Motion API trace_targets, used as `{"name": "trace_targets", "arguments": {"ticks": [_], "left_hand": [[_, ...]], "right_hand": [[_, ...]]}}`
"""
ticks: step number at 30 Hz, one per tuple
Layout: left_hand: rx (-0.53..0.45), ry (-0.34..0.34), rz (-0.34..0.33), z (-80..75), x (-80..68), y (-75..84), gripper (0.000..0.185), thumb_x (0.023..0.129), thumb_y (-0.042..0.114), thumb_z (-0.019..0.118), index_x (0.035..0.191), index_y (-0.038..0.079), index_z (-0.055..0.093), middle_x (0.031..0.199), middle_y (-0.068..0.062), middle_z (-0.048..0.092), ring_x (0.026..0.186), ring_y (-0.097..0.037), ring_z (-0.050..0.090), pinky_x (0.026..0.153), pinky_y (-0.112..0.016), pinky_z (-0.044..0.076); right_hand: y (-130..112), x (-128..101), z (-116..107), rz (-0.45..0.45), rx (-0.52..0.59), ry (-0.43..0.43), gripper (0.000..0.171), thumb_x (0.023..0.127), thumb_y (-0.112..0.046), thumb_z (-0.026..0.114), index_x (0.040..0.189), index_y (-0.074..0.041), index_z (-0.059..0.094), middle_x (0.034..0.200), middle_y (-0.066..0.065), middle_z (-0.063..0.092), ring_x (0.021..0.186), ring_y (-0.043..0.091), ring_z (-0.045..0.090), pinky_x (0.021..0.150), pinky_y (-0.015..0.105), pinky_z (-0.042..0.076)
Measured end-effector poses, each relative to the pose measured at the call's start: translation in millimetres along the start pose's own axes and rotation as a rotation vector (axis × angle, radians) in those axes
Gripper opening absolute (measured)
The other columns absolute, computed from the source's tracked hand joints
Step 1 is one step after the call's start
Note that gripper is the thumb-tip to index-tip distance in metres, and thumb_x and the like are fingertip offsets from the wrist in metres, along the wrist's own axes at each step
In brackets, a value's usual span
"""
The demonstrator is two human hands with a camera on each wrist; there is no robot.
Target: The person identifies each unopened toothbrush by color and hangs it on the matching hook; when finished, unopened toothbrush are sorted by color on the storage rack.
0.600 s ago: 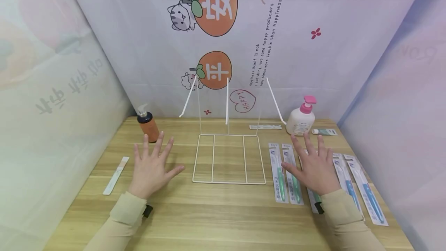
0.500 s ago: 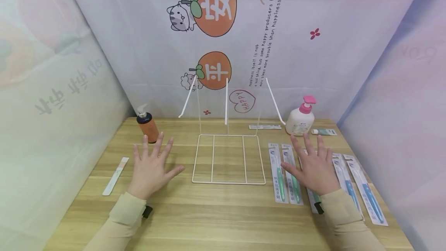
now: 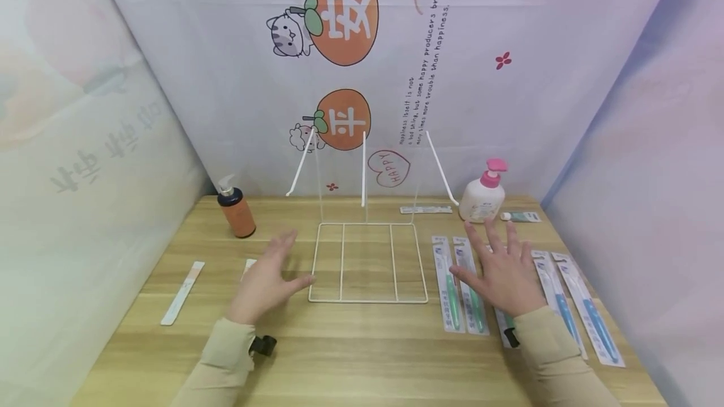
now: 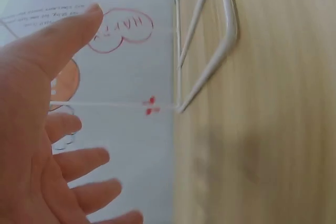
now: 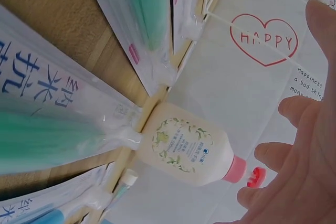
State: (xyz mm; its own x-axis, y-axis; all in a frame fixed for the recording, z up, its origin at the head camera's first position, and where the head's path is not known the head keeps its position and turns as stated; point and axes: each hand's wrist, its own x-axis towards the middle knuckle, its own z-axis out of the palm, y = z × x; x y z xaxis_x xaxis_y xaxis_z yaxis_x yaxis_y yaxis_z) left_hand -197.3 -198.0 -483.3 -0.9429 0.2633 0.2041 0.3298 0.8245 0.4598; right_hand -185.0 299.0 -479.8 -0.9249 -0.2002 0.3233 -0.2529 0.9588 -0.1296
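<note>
My left hand (image 3: 263, 284) is held sideways above the table, holding nothing, its thumb pointing at the left side of a white wire rack (image 3: 367, 301) with three hooks. In the left wrist view its fingers (image 4: 81, 162) are loosely extended near the rack's corner. A slim white packet (image 3: 247, 264) peeks out behind this hand. Over on the right, my right hand (image 3: 500, 275) is spread above a row of packaged toothbrushes and partly covers the middle ones. Two green-handled toothbrushes (image 3: 450, 287) lie left of it, and blue-handled toothbrushes (image 3: 592, 316) lie right of it.
An orange pump bottle (image 3: 239, 215) stands at the back left, a white pump bottle (image 3: 482, 201) with pink top at the back right. Beside the latter lies a small tube (image 3: 521, 217). Slim packets lie at the left (image 3: 182, 294) and back (image 3: 427, 210). Fabric walls enclose the table.
My left hand has shifted right toward the rack and turned from palm-down to sideways, uncovering part of a slim packet. The right hand keeps its spread pose. The head view has shifted slightly.
</note>
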Motion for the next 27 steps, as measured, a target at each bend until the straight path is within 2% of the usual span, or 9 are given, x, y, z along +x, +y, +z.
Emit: {"name": "trace_targets", "arguments": {"ticks": [3,6,9,11,14,16,19,24,27], "left_hand": [[-0.102,-0.018,-0.013,14.9,2.4,-2.8,0.107,0.085,0.053,0.09,0.168,0.009,0.038,0.168,-0.022,0.04,0.154,-0.047,0.038,0.12,-0.066,0.035],[-0.112,-0.041,-0.021,25.5,4.5,-4.0,0.103,0.082,0.051,0.093,0.163,0.006,0.048,0.163,-0.022,0.049,0.148,-0.046,0.048,0.118,-0.062,0.04],[-0.118,-0.073,-0.043,30.0,4.0,-3.0,0.101,0.077,0.049,0.097,0.157,0.005,0.055,0.156,-0.019,0.058,0.143,-0.042,0.055,0.115,-0.059,0.045],[-0.101,-0.091,-0.054,30.9,2.6,-2.7,0.099,0.074,0.048,0.1,0.153,0.003,0.06,0.15,-0.019,0.063,0.137,-0.04,0.06,0.112,-0.056,0.049],[-0.05,-0.109,-0.06,31.0,0.2,-2.7,0.097,0.071,0.049,0.101,0.149,0.003,0.064,0.144,-0.019,0.068,0.129,-0.039,0.066,0.105,-0.055,0.054],[-0.025,-0.117,-0.06,31.2,-0.7,-3.2,0.094,0.071,0.05,0.101,0.145,0.004,0.068,0.14,-0.019,0.07,0.126,-0.04,0.068,0.102,-0.054,0.056],[-0.005,-0.128,-0.057,32.1,-1.0,-3.5,0.087,0.071,0.052,0.1,0.141,0.007,0.073,0.139,-0.022,0.07,0.125,-0.043,0.068,0.1,-0.055,0.057],[0.027,-0.154,-0.058,36.2,1.4,-2.2,0.08,0.072,0.058,0.097,0.136,0.015,0.078,0.141,-0.03,0.065,0.126,-0.049,0.066,0.098,-0.059,0.057],[0.028,-0.158,-0.056,38.5,3.6,-0.1,0.078,0.072,0.059,0.096,0.135,0.017,0.078,0.142,-0.031,0.064,0.127,-0.05,0.065,0.098,-0.059,0.057]], "right_hand": [[-2,2,1,0.0,0.002,0.002,0.101,0.094,-0.072,0.068,0.173,-0.025,0.027,0.175,0.027,0.021,0.157,0.065,0.008,0.109,0.092,0.014],[-4,5,0,-0.004,0.004,0.005,0.1,0.094,-0.072,0.069,0.173,-0.024,0.03,0.174,0.027,0.024,0.156,0.065,0.012,0.108,0.092,0.014],[-5,12,1,-0.012,0.015,-0.003,0.099,0.094,-0.073,0.068,0.172,-0.025,0.031,0.169,0.026,0.037,0.15,0.064,0.028,0.109,0.089,0.019],[-6,18,4,-0.016,0.064,-0.032,0.097,0.096,-0.072,0.067,0.172,-0.026,0.03,0.163,0.026,0.046,0.14,0.063,0.037,0.106,0.086,0.024],[-5,29,11,-0.012,0.176,-0.103,0.094,0.098,-0.069,0.067,0.172,-0.025,0.031,0.149,0.026,0.056,0.125,0.056,0.045,0.095,0.078,0.03],[-2,36,18,-0.007,0.259,-0.155,0.091,0.099,-0.064,0.07,0.171,-0.021,0.035,0.14,0.024,0.062,0.119,0.052,0.046,0.09,0.074,0.032],[2,44,30,-0.002,0.311,-0.203,0.085,0.098,-0.058,0.075,0.164,-0.013,0.047,0.125,0.017,0.069,0.113,0.046,0.05,0.085,0.069,0.035],[8,48,48,0.053,0.276,-0.238,0.073,0.095,-0.052,0.081,0.153,-0.012,0.062,0.116,0.006,0.073,0.108,0.038,0.055,0.089,0.066,0.039],[10,49,54,0.077,0.232,-0.252,0.062,0.094,-0.049,0.082,0.144,-0.015,0.071,0.114,0.002,0.074,0.108,0.038,0.058,0.093,0.072,0.04]]}}
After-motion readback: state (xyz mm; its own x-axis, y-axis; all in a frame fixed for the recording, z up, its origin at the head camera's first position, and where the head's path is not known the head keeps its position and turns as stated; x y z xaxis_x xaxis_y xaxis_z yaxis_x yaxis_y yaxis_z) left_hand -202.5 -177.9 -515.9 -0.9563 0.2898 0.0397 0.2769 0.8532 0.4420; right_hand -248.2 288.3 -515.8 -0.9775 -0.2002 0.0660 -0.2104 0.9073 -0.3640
